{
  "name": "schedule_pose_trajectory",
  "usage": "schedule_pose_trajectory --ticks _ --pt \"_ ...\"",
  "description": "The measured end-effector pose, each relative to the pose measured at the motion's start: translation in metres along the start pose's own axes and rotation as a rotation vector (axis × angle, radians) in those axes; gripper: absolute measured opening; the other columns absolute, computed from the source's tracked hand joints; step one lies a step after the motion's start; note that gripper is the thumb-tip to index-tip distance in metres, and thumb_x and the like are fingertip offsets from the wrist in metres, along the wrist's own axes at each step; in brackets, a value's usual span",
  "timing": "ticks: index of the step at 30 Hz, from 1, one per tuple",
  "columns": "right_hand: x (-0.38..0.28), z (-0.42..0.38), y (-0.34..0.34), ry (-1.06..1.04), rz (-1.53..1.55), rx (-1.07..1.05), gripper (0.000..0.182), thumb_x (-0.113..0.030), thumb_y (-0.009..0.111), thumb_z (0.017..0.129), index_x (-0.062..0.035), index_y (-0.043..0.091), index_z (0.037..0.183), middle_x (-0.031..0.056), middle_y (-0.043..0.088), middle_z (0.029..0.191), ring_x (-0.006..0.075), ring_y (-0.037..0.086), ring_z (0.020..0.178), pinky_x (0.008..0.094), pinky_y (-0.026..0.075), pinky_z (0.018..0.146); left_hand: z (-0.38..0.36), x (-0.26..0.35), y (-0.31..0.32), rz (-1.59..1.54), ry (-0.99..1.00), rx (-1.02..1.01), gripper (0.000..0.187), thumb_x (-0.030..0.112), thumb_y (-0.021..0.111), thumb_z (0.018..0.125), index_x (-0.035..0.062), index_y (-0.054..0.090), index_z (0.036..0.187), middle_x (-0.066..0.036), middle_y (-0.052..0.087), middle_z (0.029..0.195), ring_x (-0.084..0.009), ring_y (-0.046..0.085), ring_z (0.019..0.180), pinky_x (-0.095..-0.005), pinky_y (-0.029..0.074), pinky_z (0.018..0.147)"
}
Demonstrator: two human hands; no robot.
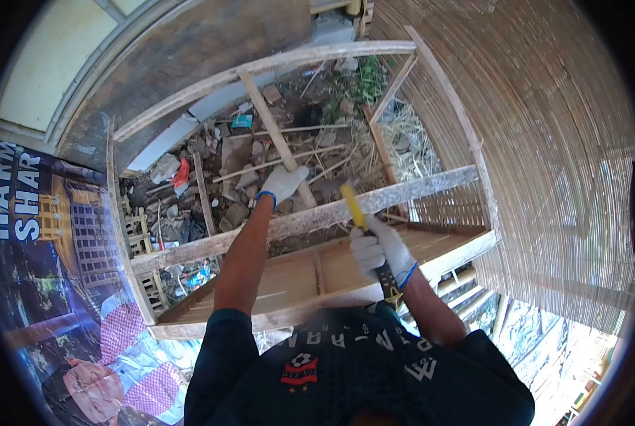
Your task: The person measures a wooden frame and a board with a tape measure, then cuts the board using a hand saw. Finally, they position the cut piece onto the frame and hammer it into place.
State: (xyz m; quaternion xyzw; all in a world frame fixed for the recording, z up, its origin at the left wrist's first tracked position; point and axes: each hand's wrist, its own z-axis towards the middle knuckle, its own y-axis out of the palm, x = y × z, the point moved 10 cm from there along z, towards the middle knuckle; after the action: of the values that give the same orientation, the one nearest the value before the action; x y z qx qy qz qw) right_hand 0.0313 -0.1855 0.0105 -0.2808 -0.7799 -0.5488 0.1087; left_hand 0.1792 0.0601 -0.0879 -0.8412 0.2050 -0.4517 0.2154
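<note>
My left hand (283, 183), in a white glove with a blue cuff, is closed around the lower part of a narrow wooden slat (266, 113), close to where the slat meets a long crossbar (296, 221). The slat runs up to the curved-looking far rail of a wooden frame. My right hand (383, 248), gloved the same way, grips a hammer (354, 207) by its yellow and black handle. Its head end points away from me above the crossbar and is blurred. The black grip end comes out below my fist.
Rubble, sticks and litter cover the ground inside the frame, with a red plastic scrap (181, 173) and a blue packet (241, 121). A woven bamboo wall (544, 163) stands right, a printed banner (55, 220) left. A plywood panel (282, 278) lies nearest me. Crumpled cloths (94, 390) lie lower left.
</note>
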Motion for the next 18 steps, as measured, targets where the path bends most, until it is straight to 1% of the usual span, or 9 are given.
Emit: schedule_pose_trajectory --ticks 2,5,6,7,9,11,15,16,18 --pt "-0.033 -0.014 -0.013 -0.276 -0.270 0.131 0.048 -0.060 0.053 0.110 -0.0158 0.055 0.092 -0.0101 0.034 0.067 0.0037 0.034 0.049 0.0246 0.029 0.041 -0.003 -0.004 0.007 0.029 -0.045 -0.031 0.065 0.058 0.066 0.095 -0.0051 0.077 0.105 -0.023 0.078 0.099 -0.0375 0.077 0.096 -0.0457 0.057 0.085" --pt "-0.068 -0.029 -0.007 -0.632 -0.242 0.168 0.048 -0.062 0.051 0.109 -0.0175 0.055 0.091 -0.0101 0.035 0.066 0.0049 0.034 0.048 0.0259 0.030 0.040 -0.011 0.006 0.007 0.028 -0.057 -0.104 0.071 0.061 0.062 0.098 -0.0060 0.073 0.118 -0.020 0.077 0.101 -0.0328 0.075 0.098 -0.0444 0.054 0.085" --pt "-0.061 -0.026 -0.009 -0.800 -0.369 0.338 0.049 -0.064 0.049 0.110 -0.0184 0.055 0.091 -0.0103 0.035 0.067 0.0052 0.033 0.048 0.0265 0.030 0.040 -0.007 0.002 0.006 0.052 -0.055 -0.086 0.072 0.062 0.062 0.098 -0.0060 0.073 0.118 -0.020 0.077 0.102 -0.0332 0.075 0.099 -0.0446 0.054 0.087" --pt "-0.042 -0.015 -0.016 -0.819 -0.458 0.446 0.050 -0.065 0.047 0.110 -0.0191 0.054 0.090 -0.0108 0.034 0.066 0.0052 0.032 0.047 0.0267 0.029 0.039 -0.001 -0.007 0.009 0.075 -0.055 -0.069 0.072 0.062 0.062 0.098 -0.0059 0.073 0.119 -0.021 0.077 0.103 -0.0335 0.075 0.101 -0.0447 0.055 0.088" --pt "0.022 0.020 -0.042 -0.143 -0.425 0.380 0.051 -0.066 0.047 0.110 -0.0190 0.053 0.089 -0.0106 0.033 0.064 0.0055 0.030 0.045 0.0263 0.025 0.038 0.002 -0.009 0.008 0.035 -0.040 -0.041 0.070 0.062 0.062 0.097 -0.0047 0.075 0.115 -0.022 0.078 0.101 -0.0355 0.075 0.100 -0.0451 0.055 0.088" --pt "0.018 0.011 -0.029 -0.128 -0.394 0.342 0.053 -0.067 0.046 0.109 -0.0188 0.053 0.089 -0.0099 0.033 0.063 0.0061 0.029 0.044 0.0264 0.024 0.038 -0.008 -0.011 0.006 -0.088 -0.030 -0.021 0.066 0.061 0.062 0.096 -0.0025 0.078 0.105 -0.023 0.078 0.095 -0.0388 0.076 0.095 -0.0455 0.056 0.086" --pt "-0.012 -0.003 -0.046 -0.276 -0.621 0.433 0.054 -0.068 0.042 0.110 -0.0188 0.053 0.090 -0.0093 0.032 0.063 0.0058 0.028 0.043 0.0254 0.022 0.038 -0.014 -0.005 0.003 -0.069 -0.025 0.047 0.073 0.068 0.063 0.095 -0.0021 0.078 0.110 -0.023 0.078 0.100 -0.0387 0.076 0.100 -0.0452 0.056 0.088" --pt "-0.019 -0.014 -0.056 -0.337 -0.663 0.603 0.055 -0.069 0.039 0.110 -0.0184 0.052 0.092 -0.0093 0.031 0.062 0.0056 0.027 0.043 0.0252 0.022 0.038 -0.019 0.003 -0.001 -0.087 -0.027 0.049 0.075 0.070 0.064 0.095 -0.0019 0.078 0.112 -0.023 0.078 0.102 -0.0385 0.075 0.101 -0.0452 0.056 0.089" --pt "-0.021 -0.024 -0.061 -0.355 -0.648 0.588 0.056 -0.070 0.039 0.110 -0.0182 0.053 0.094 -0.0090 0.030 0.062 0.0054 0.026 0.043 0.0255 0.022 0.037 -0.021 0.001 0.003 -0.126 -0.022 0.029 0.079 0.072 0.064 0.094 -0.0015 0.076 0.117 -0.023 0.078 0.108 -0.0383 0.075 0.103 -0.0454 0.055 0.090"
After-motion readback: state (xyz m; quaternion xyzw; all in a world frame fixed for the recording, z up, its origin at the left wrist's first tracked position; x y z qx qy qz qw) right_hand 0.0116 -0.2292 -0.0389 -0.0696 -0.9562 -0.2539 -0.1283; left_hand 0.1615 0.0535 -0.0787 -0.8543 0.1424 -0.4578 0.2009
